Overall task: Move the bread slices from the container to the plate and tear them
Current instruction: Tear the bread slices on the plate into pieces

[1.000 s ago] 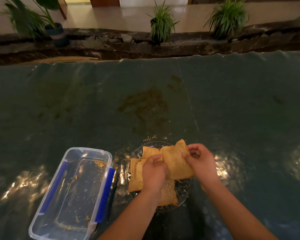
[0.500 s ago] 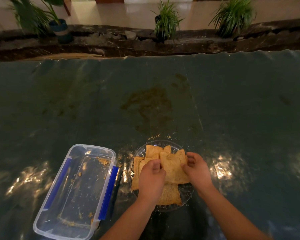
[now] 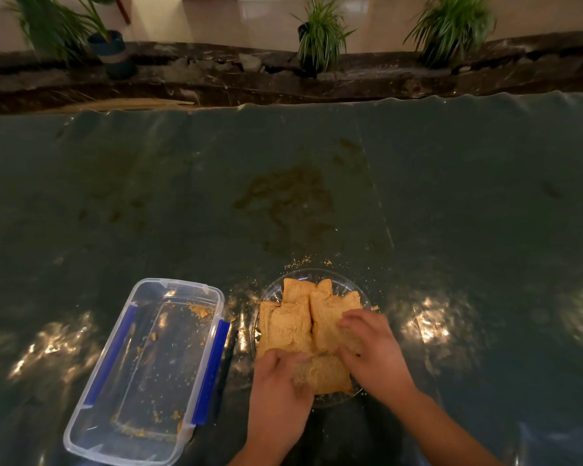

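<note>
A clear glass plate [image 3: 342,280] near the table's front edge carries several brown bread pieces [image 3: 295,317]. The nearest slice [image 3: 327,373] lies at the plate's front rim. My left hand [image 3: 276,391] grips its left end with thumb and fingers. At the slice's right end, my right hand [image 3: 372,351] has its fingers pressed on the bread. Left of the plate, the clear plastic container [image 3: 142,371] with blue clips holds only crumbs.
A dark green sheet [image 3: 451,196] covers the table, with a brown stain [image 3: 290,200] beyond the plate and crumbs [image 3: 303,262] at its far rim. A dark ledge with potted plants [image 3: 320,35] runs behind the table's far edge.
Both hands let go of the upper bread piece, dropped toward me and now take hold of the slice at the plate's near rim. The torn pieces lie flat on the plate.
</note>
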`<act>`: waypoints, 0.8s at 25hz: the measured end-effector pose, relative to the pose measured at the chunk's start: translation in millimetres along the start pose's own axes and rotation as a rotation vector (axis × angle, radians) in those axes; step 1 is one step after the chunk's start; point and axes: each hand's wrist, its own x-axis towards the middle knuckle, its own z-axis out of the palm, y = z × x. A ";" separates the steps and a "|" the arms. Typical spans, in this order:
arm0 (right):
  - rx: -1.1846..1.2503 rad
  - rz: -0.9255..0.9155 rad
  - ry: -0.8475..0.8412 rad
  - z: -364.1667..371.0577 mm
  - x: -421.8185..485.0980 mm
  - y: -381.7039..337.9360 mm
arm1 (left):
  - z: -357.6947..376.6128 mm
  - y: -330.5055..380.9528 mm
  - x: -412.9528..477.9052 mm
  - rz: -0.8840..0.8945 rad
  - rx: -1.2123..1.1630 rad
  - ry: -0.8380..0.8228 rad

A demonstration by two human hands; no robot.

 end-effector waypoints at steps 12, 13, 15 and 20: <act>-0.261 0.168 -0.151 6.4 81.0 -11.4 | -19.0 1.5 85.9 0.105 0.143 0.101; -0.311 0.179 -0.181 9.6 87.4 -12.5 | -19.4 3.0 95.7 0.077 0.174 0.051; -0.350 0.186 -0.200 15.8 93.6 -12.5 | -17.4 1.9 105.4 0.019 0.214 -0.043; -0.199 0.224 -0.163 21.5 98.1 -11.2 | -11.1 -5.9 105.4 0.009 0.233 -0.047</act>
